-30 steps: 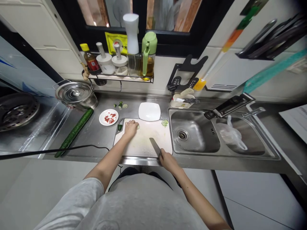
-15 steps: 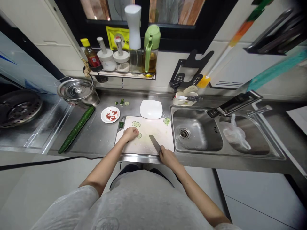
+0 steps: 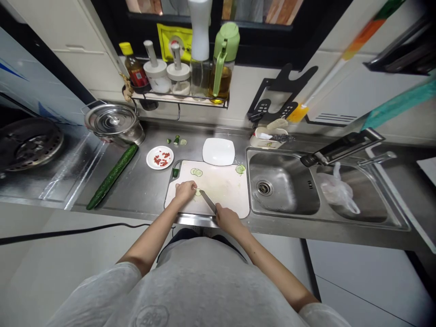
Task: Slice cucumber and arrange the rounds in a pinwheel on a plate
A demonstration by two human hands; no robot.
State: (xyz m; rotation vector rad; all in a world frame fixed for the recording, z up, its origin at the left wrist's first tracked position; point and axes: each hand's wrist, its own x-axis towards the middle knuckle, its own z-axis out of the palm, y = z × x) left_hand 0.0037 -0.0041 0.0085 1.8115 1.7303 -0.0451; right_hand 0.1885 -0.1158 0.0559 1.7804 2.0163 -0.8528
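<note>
A: What is each hand doing?

B: The right hand [image 3: 229, 220] is wrapped around the handle of the knife [image 3: 208, 201], the blade slanting away toward the other hand. The left hand [image 3: 185, 191] has its fingers drawn together at a lone cucumber slice [image 3: 198, 193]; whether they pinch it or only rest by it, I cannot tell.

A: And where does that slice lie?

B: On the left half of the cutting board [image 3: 221, 200], just beyond the knife's tip. An overlapping row of slices [image 3: 196, 172] lies farther back on the board, and a small pile of slices [image 3: 240, 169] sits at its far right corner.

A: How would you expect a slice to handle?

B: Next to weightless, I'd say – thin, wet and a little slippery, bending before it snaps. It probably clings to the board, so a hard pinch across the middle could tear it.

A: Then where to take hold?

B: By the rim, where the skin should be toughest: slide a fingertip under one edge and close the thumb lightly over it.

A: And the knife?

B: Likely stiff and the heavier of the two – best held by the handle, as it is. The left fingertips are near the blade's tip, so the edge deserves care.
</note>
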